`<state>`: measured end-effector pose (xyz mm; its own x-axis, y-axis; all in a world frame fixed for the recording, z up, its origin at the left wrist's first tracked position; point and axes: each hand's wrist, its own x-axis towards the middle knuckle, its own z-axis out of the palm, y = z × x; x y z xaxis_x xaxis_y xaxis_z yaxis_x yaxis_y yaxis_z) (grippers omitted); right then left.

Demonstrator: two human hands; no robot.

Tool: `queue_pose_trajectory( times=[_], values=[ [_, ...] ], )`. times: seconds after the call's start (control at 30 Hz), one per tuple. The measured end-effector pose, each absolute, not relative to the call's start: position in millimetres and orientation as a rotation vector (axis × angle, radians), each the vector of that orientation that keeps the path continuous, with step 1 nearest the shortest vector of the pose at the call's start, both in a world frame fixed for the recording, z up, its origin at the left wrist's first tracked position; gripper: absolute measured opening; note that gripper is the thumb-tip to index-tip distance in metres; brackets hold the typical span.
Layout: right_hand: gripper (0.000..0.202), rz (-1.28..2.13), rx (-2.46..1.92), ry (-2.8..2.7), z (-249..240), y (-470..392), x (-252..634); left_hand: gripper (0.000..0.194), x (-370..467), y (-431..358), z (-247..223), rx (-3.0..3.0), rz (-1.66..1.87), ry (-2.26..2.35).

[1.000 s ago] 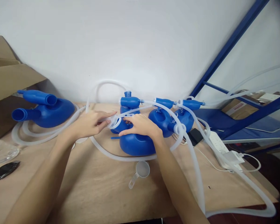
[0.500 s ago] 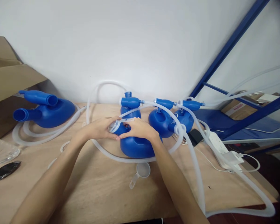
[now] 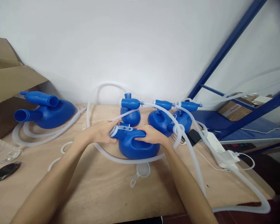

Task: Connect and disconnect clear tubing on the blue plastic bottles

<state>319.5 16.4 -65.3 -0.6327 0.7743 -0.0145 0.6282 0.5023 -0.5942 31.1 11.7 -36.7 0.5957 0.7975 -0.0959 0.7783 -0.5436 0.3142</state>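
Observation:
A blue plastic urinal bottle [image 3: 138,151] lies on the wooden table in front of me, its neck pointing left. My left hand [image 3: 102,132] is closed around the clear cap [image 3: 113,131] at the bottle's mouth. From the cap a translucent strap [image 3: 126,128] runs over the neck. My right hand [image 3: 152,136] grips the bottle's handle, thumb on the near side and fingers partly hidden behind. Close below the bottle, a second translucent cap with a strap [image 3: 143,170] lies loose on the table.
Several more blue bottles [image 3: 158,123] with funnels and hoses stand along the wall. Another bottle [image 3: 53,115] sits at left by a cardboard box [image 3: 11,76]. White rings [image 3: 66,146], sunglasses [image 3: 7,171], a power strip [image 3: 216,144] and a long hose [image 3: 193,155] are around.
My right hand has moved right, from beside the neck and cap to the bottle's handle. My left hand stays at the cap. The strap now shows lying across the neck.

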Motion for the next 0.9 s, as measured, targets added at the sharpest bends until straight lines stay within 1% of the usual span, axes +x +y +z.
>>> queue_pose_trajectory(
  times=[0.07,0.17,0.23,0.37,0.47,0.67,0.8,0.9],
  values=[
    [0.028,0.946,-1.095,-2.447,-69.9,16.6,318.6,0.065,38.0,9.7,-41.2,2.526,0.098,1.325],
    [0.030,1.021,-1.080,-2.440,-70.8,19.9,319.9,0.083,45.9,7.4,-48.0,2.502,0.178,1.357],
    [0.032,1.012,-1.096,-2.441,-69.7,21.9,321.1,0.088,48.2,6.6,-51.5,2.480,0.219,1.370],
    [0.035,0.967,-1.118,-2.453,-69.2,23.4,322.2,0.081,48.7,7.6,-57.9,2.473,0.290,1.358],
    [0.032,0.947,-1.095,-2.476,-70.3,24.0,323.4,0.081,49.2,10.2,-64.2,2.452,0.368,1.300],
    [0.024,0.930,-1.075,-2.461,-72.5,25.2,326.3,0.064,50.4,12.3,-77.0,2.388,0.512,1.195],
    [0.025,0.926,-1.086,-2.445,-75.7,24.6,326.7,0.063,49.7,8.7,-83.4,2.388,0.629,1.138],
    [0.026,0.926,-1.092,-2.438,-77.0,23.6,326.7,0.065,49.6,7.0,-85.2,2.344,0.630,1.133]
  ],
)
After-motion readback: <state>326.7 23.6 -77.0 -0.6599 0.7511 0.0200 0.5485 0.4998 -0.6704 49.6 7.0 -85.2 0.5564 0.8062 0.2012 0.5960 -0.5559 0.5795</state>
